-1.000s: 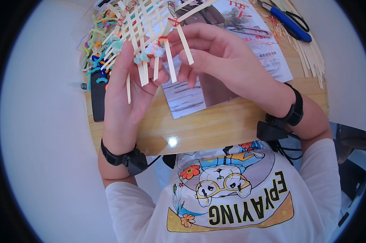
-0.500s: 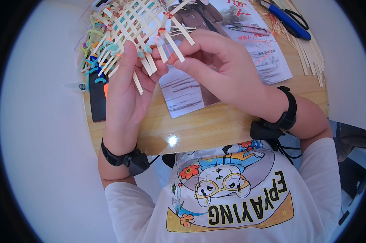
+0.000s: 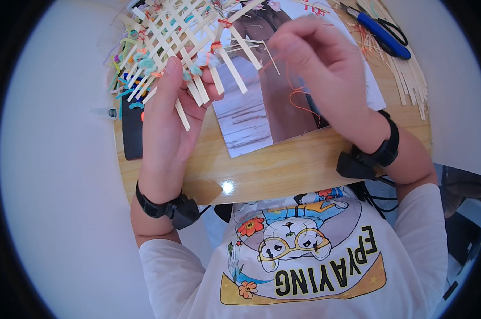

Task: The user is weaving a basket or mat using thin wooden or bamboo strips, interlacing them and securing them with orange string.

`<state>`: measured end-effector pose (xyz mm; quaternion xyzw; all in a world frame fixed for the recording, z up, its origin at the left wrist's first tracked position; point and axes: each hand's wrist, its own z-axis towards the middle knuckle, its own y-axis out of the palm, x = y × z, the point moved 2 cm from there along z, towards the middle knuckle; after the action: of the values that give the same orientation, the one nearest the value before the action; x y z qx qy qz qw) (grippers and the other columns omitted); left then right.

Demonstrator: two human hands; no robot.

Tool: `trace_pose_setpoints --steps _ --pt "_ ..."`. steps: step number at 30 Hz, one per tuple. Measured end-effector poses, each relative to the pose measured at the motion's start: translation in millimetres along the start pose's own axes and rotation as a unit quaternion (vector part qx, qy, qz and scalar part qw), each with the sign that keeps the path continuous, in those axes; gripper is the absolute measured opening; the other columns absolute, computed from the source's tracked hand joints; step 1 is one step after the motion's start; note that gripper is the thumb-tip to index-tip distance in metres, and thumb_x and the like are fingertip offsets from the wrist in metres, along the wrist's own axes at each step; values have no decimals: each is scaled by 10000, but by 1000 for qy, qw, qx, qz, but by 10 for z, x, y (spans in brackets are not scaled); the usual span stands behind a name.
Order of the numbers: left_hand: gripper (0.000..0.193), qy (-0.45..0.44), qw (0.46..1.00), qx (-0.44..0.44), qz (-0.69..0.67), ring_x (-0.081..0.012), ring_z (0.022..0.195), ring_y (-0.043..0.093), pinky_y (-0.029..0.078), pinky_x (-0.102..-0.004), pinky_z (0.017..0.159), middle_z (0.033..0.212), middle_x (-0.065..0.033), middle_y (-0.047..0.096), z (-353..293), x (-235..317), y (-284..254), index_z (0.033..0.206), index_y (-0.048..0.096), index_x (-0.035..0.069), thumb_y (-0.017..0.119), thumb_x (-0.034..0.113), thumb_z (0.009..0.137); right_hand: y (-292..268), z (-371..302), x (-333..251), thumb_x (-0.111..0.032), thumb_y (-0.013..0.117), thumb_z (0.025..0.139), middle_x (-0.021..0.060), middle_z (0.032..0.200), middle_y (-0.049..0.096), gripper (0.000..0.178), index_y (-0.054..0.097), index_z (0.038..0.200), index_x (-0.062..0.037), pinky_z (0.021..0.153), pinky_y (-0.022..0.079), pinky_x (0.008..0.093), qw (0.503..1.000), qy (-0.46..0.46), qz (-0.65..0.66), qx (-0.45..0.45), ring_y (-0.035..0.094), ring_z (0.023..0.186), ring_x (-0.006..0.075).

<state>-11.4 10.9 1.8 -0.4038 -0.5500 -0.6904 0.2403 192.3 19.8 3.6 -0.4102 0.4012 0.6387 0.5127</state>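
Note:
A lattice of pale flat wooden strips, woven crosswise and tied at its crossings with red thread and tufts of teal and white yarn, is held up at the upper left. My left hand grips its lower edge, thumb in front and fingers behind. To the right of the lattice, my right hand is closed in a pinch on a thin orange thread. The thread stretches from near the lattice to the fingertips, and its loose end hangs in a curl below the hand. The fingertips themselves are partly blurred.
A printed magazine lies under the hands on the wooden table. Blue-handled pliers and loose pale strips lie at the right. Coloured yarn pieces and a black flat object are at the left.
My right hand has moved right and away from the lattice's edge, drawing the orange thread out with it. My left hand keeps its hold, nearly unmoved.

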Motion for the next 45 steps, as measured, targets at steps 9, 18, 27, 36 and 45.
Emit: trace_pose_setpoints --steps 9,18,27,36,45 --pt "437 88 964 63 241 -200 832 644 526 -315 753 989 -126 647 -116 -34 57 1221 512 -42 573 292 945 70 48 -164 -87 664 833 35 807 622 97 655 918 -41 598 434 223 951 -200 -230 -62 549 676 90" --pt "372 134 945 65 291 -194 842 637 500 -310 784 955 -123 655 -172 -95 149 1192 513 -41 611 194 922 85 59 -63 -85 675 794 34 772 601 92 640 875 -59 597 441 253 905 -282 -317 -38 551 669 124" --pt "331 142 949 37 281 -194 831 633 496 -306 776 971 -116 649 -194 -110 170 1172 517 -25 591 188 931 88 87 72 -83 687 754 33 736 580 98 626 832 -77 596 448 283 867 -348 -356 -13 553 662 157" --pt "348 70 961 168 209 -149 796 626 490 -225 646 1037 -93 634 -115 -33 -11 1216 496 0 515 243 967 80 95 11 -89 692 725 21 722 569 110 609 796 -95 584 447 302 873 -413 -260 -19 550 657 184" --pt "330 100 952 120 264 -126 809 641 475 -237 690 986 -88 656 -125 -33 104 1148 572 -8 600 238 929 32 56 -213 -176 722 771 3 684 555 110 665 844 -115 557 418 302 937 -263 -225 -54 520 624 167"
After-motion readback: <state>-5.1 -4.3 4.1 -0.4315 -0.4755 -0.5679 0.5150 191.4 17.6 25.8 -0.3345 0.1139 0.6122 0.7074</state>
